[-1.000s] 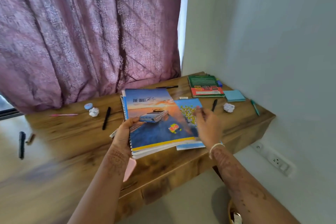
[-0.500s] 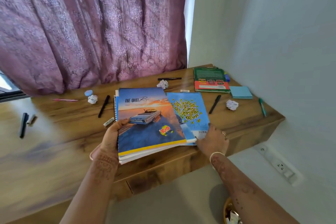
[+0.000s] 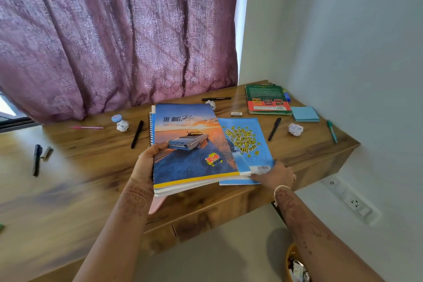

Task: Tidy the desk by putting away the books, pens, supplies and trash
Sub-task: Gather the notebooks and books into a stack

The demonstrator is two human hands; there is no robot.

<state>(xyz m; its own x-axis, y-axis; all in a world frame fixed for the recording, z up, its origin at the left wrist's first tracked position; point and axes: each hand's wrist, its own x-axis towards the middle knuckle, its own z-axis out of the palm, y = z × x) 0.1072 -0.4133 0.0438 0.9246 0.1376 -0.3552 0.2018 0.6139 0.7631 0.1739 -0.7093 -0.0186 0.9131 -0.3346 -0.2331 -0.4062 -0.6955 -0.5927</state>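
Left hand (image 3: 146, 167) grips stacked car-cover spiral notebooks (image 3: 192, 144); right hand (image 3: 277, 174) seemingly pinches a blue yellow-lettered booklet (image 3: 249, 142). Crumpled white paper (image 3: 295, 129) and black pens (image 3: 136, 134) strew the wooden desk (image 3: 91, 151) below a mauve curtain (image 3: 114, 41).

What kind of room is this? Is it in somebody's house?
Probably a study corner in a home. A wooden desk sits against a white wall, scattered with notebooks, pens and crumpled paper, and a purple curtain hangs behind it.
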